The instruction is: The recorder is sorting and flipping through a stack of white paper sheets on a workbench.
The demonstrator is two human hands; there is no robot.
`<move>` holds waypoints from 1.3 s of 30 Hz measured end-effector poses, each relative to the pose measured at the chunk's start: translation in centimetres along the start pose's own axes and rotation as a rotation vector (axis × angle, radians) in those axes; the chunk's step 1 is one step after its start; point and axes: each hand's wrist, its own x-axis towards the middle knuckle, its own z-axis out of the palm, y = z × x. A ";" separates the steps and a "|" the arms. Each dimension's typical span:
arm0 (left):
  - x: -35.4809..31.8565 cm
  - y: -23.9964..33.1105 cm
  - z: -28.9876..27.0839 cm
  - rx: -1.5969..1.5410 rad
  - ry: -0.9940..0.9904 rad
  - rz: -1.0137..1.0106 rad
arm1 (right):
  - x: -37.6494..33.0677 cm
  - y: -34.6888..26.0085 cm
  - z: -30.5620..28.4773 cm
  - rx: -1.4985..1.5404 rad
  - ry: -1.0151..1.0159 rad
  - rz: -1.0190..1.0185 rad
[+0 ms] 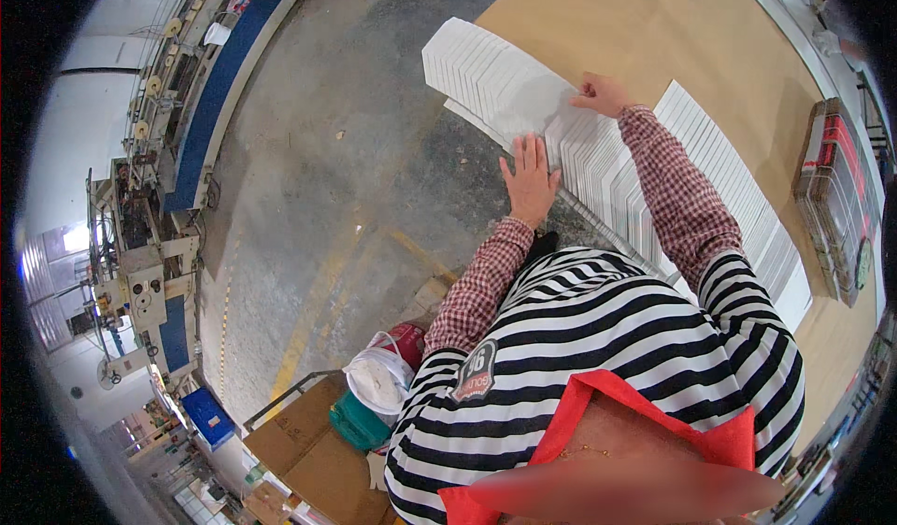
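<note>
My left hand (530, 177) lies flat, fingers spread, on the fanned white sheets (598, 151) across the desk (598, 21); right hand (601, 93) pinches one sheet's edge. Judged light, flexible, slippery; grip by edges.

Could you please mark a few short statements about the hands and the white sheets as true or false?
1. The left hand lies flat on the row of white sheets. True.
2. The right hand holds a red box. False: its fingers pinch the top of the white sheets.
3. The sheets stand fanned on a brown table. True.
4. Both sleeves are plain blue. False: the sleeves are red-and-white checked, under a black-and-white striped top.
5. A blue conveyor runs along the floor to the person's left. True.
</note>
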 end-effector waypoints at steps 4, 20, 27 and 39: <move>0.3 0.2 -0.1 -0.016 -0.038 -0.004 | -1.2 3.5 1.9 -0.120 -0.085 0.060; 0.1 -0.2 0.1 -0.028 -0.018 0.003 | -1.9 3.4 4.0 0.004 0.053 0.180; 0.2 0.6 0.1 -0.117 -0.006 -0.009 | 0.3 2.0 2.9 0.054 0.387 -0.381; -0.1 -0.1 0.2 -0.080 -0.036 -0.015 | -0.7 4.1 3.2 0.040 0.044 0.062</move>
